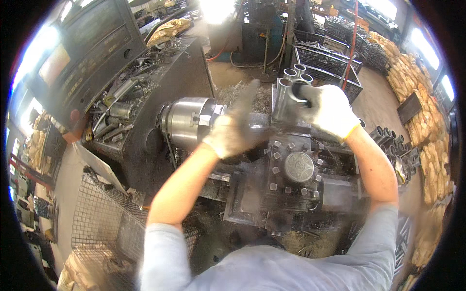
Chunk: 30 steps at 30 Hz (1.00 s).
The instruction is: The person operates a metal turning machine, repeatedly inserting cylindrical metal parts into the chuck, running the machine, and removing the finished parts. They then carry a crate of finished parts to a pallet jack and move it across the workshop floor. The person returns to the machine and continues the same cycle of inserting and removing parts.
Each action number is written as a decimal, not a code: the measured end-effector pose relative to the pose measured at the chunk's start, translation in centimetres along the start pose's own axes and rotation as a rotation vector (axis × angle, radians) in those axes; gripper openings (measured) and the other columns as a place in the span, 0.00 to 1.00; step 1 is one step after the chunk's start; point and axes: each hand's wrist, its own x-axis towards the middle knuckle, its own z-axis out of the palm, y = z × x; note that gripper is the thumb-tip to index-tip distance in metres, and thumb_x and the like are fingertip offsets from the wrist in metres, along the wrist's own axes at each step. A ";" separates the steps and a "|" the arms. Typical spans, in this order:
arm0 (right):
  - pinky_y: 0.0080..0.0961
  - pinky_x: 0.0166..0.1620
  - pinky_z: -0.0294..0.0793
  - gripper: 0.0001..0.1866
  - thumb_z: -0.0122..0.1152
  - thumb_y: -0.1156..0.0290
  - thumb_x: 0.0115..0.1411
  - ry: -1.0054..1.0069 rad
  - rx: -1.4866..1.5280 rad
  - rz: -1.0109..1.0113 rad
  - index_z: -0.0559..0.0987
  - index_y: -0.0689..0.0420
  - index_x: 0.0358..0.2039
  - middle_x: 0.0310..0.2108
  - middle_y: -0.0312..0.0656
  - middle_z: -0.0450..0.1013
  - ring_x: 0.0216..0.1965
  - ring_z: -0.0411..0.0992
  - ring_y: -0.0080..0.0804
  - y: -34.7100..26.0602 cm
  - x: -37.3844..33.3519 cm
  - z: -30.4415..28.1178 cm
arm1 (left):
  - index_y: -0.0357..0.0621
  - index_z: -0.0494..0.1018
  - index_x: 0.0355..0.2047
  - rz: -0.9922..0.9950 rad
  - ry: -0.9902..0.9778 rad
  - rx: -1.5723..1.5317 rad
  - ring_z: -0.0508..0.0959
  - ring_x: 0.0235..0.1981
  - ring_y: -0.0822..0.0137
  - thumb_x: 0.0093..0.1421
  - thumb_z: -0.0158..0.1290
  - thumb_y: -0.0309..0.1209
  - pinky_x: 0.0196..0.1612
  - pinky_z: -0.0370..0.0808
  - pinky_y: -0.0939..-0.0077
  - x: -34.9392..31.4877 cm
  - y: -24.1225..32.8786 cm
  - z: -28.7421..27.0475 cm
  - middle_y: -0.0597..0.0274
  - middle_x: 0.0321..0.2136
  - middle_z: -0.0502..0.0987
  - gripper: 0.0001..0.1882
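Observation:
My right hand, in a white glove with dark fingers, closes on the rim of a metal tube. Beside that tube, several other metal tubes stand upright in a cluster on the machine. My left hand, gloved alike, is blurred by motion in front of the lathe chuck. Its dark fingers look stretched apart, and I see nothing held in them. Behind them a shiny cylindrical part shows partly; whether the hand touches it is unclear. Below sits the bolted tool post with its round cap.
Loose metal parts and tools lie on the lathe's headstock at left. A wire mesh basket stands at lower left. More tubes are grouped at right, near stacked brown sacks. Metal bins stand beyond the machine.

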 end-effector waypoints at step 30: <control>0.39 0.48 0.83 0.38 0.79 0.54 0.36 -0.893 -0.318 -0.059 0.81 0.65 0.47 0.41 0.58 0.83 0.43 0.83 0.51 4.2 5.0 17.5 | 0.44 0.63 0.69 -0.814 -0.116 -0.569 0.79 0.59 0.47 0.51 0.66 0.28 0.62 0.76 0.59 -22.7 3.9 9.0 0.43 0.57 0.78 0.43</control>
